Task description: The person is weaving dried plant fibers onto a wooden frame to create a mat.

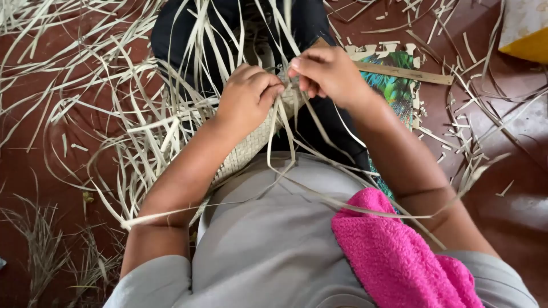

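Note:
A pale woven mat piece [251, 145] of flat straw strips lies across my lap, with long loose strips [188, 63] fanning out from its edge. My left hand [246, 94] is closed, pressing down on the woven edge and pinching strips there. My right hand [326, 71] is beside it, fingers pinched on a thin strip at the same edge. The two hands nearly touch. Part of the weave is hidden under my hands and forearms.
Loose straw strips [74, 102] and short offcuts [462, 137] are scattered over the dark red floor [514, 188]. A pink towel [394, 251] hangs on my right shoulder. A wooden stick [405, 73] lies on a colourful printed sheet [394, 88]. A yellow-and-white cushion [525, 28] sits top right.

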